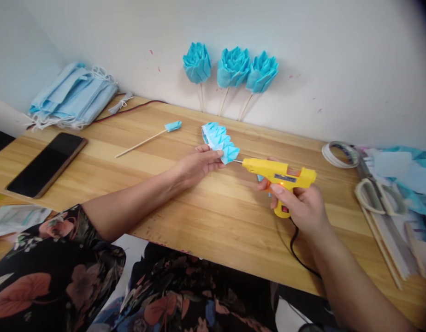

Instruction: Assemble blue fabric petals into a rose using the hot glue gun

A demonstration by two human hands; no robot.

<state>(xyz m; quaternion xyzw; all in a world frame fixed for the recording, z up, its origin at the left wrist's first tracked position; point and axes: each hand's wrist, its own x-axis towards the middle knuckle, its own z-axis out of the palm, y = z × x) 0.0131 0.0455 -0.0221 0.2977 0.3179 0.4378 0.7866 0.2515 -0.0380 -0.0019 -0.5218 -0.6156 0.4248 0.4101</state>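
Note:
My left hand (199, 163) pinches a strip of folded light-blue pleated fabric petals (219, 140) just above the wooden table (213, 216). My right hand (301, 205) grips a yellow hot glue gun (280, 175), whose metal nozzle touches the lower end of the strip. The gun's black cord runs off the table's front edge. A wooden stick with a small blue bud (149, 138) lies to the left of the strip.
Three finished blue flowers on sticks (232, 69) lean against the white wall. A stack of blue face masks (73, 94) and a black phone (47, 163) lie at the left. Tape roll (337, 154), scissors (375, 193), sticks and blue scraps sit at the right.

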